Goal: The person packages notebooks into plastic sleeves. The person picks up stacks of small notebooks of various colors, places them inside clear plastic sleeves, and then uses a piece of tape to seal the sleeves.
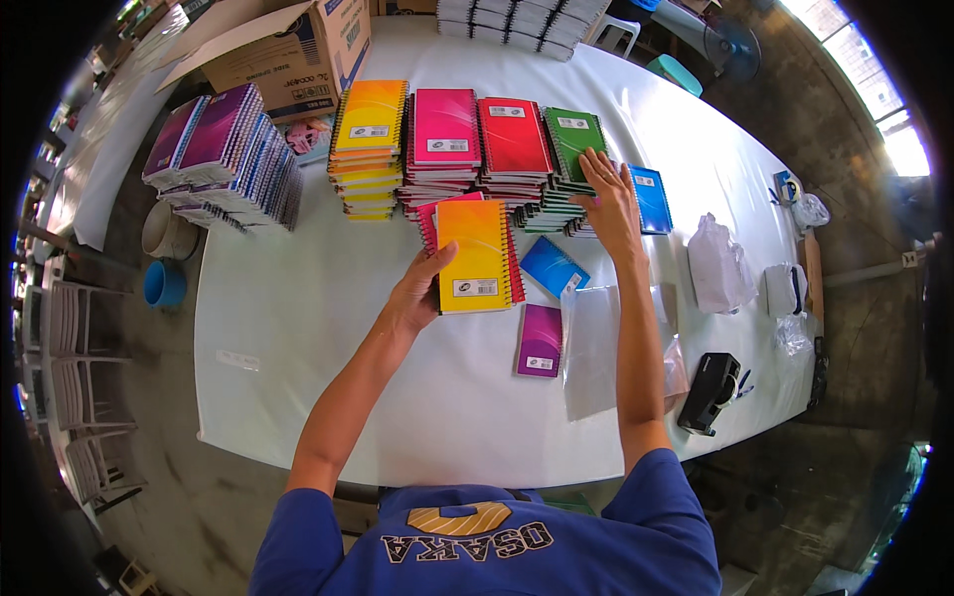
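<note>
My left hand (pixel 417 288) grips a small bunch of spiral notebooks by their left side. A yellow notebook (pixel 475 243) lies on top, with red and pink covers showing beneath it. Stretched out over the green notebook stack (pixel 573 127), my right hand (pixel 611 204) rests its fingers on the right part of the top cover. Left of that stand a red notebook stack (pixel 514 134), a pink notebook stack (pixel 445 119) and a yellow notebook stack (pixel 370 114). Blue notebooks (pixel 651 199) lie right of my right hand. A small blue notebook (pixel 554 264) and a small purple notebook (pixel 539 341) lie nearer me.
Purple notebook stacks (pixel 214 139) stand at the left, before an open cardboard box (pixel 283 65). Clear plastic sleeves (pixel 589 368) lie under my right forearm. A black tape dispenser (pixel 711 392) and a white plastic bag (pixel 718 263) are on the right. Bound stacks (pixel 517 25) stand at the back.
</note>
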Demonstrator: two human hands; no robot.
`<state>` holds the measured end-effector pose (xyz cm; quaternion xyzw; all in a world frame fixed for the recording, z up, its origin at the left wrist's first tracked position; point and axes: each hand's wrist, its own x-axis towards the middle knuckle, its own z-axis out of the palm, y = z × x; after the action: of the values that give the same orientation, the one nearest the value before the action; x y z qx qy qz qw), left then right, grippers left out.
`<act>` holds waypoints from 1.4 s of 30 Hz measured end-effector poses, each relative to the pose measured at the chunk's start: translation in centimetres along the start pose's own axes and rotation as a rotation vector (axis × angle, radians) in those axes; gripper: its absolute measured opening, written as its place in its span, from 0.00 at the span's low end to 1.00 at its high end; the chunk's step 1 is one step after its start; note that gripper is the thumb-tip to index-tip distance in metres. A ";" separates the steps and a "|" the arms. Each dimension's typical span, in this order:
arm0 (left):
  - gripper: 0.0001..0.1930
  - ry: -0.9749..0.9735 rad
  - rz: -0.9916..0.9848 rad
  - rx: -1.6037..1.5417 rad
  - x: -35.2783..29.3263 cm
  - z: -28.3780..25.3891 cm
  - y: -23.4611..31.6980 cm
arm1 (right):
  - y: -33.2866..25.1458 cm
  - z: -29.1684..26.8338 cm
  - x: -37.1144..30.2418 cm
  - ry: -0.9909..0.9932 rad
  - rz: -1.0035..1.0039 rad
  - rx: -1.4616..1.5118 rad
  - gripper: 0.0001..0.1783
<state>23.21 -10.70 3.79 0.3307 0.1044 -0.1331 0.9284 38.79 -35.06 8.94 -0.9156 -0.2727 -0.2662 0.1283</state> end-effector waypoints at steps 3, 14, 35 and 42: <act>0.36 0.005 -0.028 -0.086 1.4 1.1 -1.4 | 2.1 -0.6 -0.4 0.015 -0.094 0.146 0.23; 0.40 -0.203 -0.090 -0.156 2.8 2.2 -4.6 | -1.4 -5.0 2.6 -0.501 -0.480 1.076 0.14; 0.41 -0.347 0.156 -0.303 1.3 -0.2 -3.0 | -10.3 -5.1 -4.2 -0.083 -0.489 0.375 0.17; 0.33 0.020 0.184 -0.210 -1.6 -2.8 0.1 | -12.6 1.3 5.7 0.081 -0.319 0.556 0.15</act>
<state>21.41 -8.50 2.19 0.2412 0.0961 -0.0324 0.9652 36.24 -21.73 12.17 -0.7799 -0.4698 -0.2345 0.3407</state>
